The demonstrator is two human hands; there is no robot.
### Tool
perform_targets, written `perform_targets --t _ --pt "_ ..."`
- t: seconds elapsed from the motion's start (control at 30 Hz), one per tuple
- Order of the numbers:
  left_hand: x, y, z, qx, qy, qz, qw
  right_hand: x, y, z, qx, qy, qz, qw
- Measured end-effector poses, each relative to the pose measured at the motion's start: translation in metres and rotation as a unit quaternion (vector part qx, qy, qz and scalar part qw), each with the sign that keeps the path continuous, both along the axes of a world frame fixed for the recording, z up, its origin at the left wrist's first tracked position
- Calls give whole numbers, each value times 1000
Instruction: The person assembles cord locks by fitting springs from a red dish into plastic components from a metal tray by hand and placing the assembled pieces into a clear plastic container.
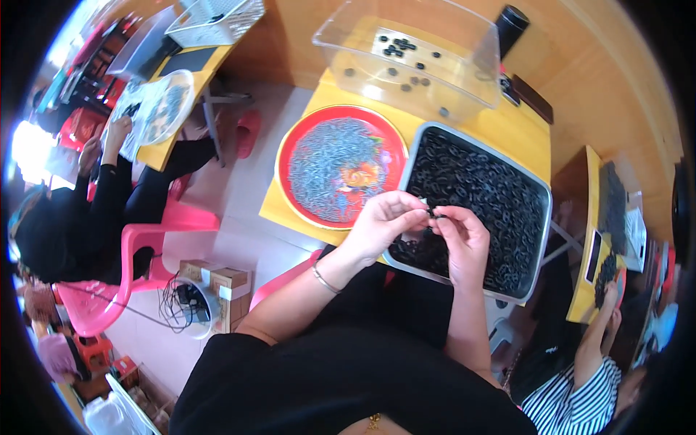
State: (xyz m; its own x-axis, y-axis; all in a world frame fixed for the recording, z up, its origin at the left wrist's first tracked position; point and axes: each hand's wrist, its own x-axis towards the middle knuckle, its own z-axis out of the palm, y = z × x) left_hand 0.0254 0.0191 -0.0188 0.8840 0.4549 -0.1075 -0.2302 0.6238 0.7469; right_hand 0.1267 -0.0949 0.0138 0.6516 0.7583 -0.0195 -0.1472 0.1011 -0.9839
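Observation:
My left hand, a bracelet at its wrist, has thumb and forefinger closed in a pinch. What it grips is too small to make out. My right hand meets it fingertip to fingertip, pinching a small black part. Both hands are above the near left corner of a rectangular metal tray heaped with small black ring-like pieces. To the left of that tray sits a round red tray with a gold rim. Many thin silver screw-like or pin-like pieces cover its patterned bottom.
A clear plastic bin with several round black parts stands at the table's far side. Beside it are a black bottle and a dark brown case. Other people work at tables left and right. A pink chair stands left.

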Motion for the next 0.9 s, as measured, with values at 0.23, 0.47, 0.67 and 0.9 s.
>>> perform_targets --t 0.23,0.47,0.67,0.9 --pt "4 -7 5 -2 -3 27 1000 3 -6 -1 -7 -46 -8 999" --pt "5 -8 9 31 9 46 998 3 -7 -2 -3 -76 -14 997" --pt "5 -8 13 61 14 46 997 3 -6 -3 -15 -124 -25 992" --pt "1 -2 21 137 6 14 990 3 -9 3 -54 -238 -22 970"
